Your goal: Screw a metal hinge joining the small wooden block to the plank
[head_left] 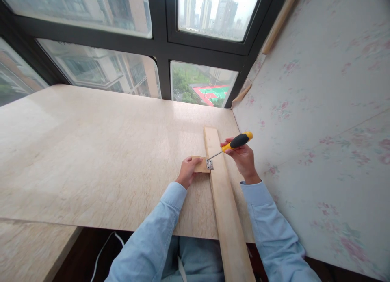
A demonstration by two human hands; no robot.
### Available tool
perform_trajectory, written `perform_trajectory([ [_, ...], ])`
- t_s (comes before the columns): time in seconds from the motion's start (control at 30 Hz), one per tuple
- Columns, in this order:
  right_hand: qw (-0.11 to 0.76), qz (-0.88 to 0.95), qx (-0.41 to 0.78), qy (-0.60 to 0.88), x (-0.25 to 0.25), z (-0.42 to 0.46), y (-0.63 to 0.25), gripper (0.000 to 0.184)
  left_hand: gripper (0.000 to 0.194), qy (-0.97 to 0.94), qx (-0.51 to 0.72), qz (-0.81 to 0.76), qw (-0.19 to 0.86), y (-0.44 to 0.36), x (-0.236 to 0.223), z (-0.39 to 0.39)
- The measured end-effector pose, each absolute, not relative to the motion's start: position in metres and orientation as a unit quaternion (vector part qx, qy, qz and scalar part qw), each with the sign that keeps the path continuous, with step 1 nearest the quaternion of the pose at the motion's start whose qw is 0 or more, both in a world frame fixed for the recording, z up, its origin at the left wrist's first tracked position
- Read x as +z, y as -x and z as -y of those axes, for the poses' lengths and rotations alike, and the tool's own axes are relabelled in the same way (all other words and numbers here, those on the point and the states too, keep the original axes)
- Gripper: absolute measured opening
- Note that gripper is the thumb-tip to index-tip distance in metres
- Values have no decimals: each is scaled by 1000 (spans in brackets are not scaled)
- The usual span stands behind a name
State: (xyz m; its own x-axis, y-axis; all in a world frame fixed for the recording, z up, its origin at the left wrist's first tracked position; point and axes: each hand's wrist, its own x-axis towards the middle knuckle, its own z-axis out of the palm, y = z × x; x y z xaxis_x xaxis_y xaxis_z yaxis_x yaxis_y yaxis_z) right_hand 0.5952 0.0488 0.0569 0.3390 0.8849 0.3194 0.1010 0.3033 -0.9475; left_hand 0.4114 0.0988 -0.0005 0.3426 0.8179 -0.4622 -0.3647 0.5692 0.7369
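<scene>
My right hand (pixel 242 158) is closed around a screwdriver (pixel 238 141) with a black and yellow handle. Its shaft slants down to the left, and the tip meets a small metal hinge (pixel 210 164). The hinge bridges a small wooden block (pixel 202 165) and a long wooden board (pixel 224 192). With thumb on top, my left hand (pixel 188 171) grips the block from its left side, against the board's left edge. Whether a screw sits under the tip is too small to tell.
The board lies on a beige marble sill (pixel 106 160) and sticks out over its front edge toward me. A flowered wall (pixel 319 144) rises close on the right. Dark-framed windows (pixel 201 50) stand behind the sill. A white cable (pixel 102 249) hangs at the lower left.
</scene>
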Motion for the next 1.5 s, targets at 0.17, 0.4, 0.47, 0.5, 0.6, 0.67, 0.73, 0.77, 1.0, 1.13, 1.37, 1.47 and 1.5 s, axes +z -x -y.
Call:
perform_trajectory([
  [0.17,632,500,304,508,59,-47,-590,41,33,-263,385,-426,776,-412,1,-99],
  [0.4,631,505,323,493,61,-46,-591,41,33,-265,378,-430,776,-412,3,-98],
  [0.47,624,512,331,488,61,-45,-591,42,32,-264,381,-427,776,-412,2,-98],
  [0.5,620,517,335,486,61,-44,-592,43,32,-263,382,-427,776,-412,2,-98],
  [0.6,610,529,340,482,62,-43,-593,42,33,-264,380,-429,775,-412,1,-98],
  [0.67,607,534,343,479,62,-42,-594,42,32,-264,380,-432,774,-412,1,-98],
  [0.73,606,536,347,474,63,-41,-595,42,31,-263,382,-434,773,-412,1,-98],
  [0.77,604,538,350,472,63,-41,-595,43,31,-262,382,-433,773,-412,2,-98],
  [1.0,601,544,360,462,63,-40,-597,42,30,-263,385,-435,770,-412,2,-99],
  [1.13,607,543,356,459,63,-39,-598,41,29,-259,384,-436,771,-412,2,-99],
  [1.37,602,544,368,454,61,-40,-598,40,30,-256,387,-427,776,-412,3,-98],
  [1.47,599,546,373,452,59,-41,-599,41,30,-258,387,-430,774,-412,3,-98],
  [1.5,597,548,373,451,59,-41,-600,42,29,-258,387,-430,773,-412,3,-98],
])
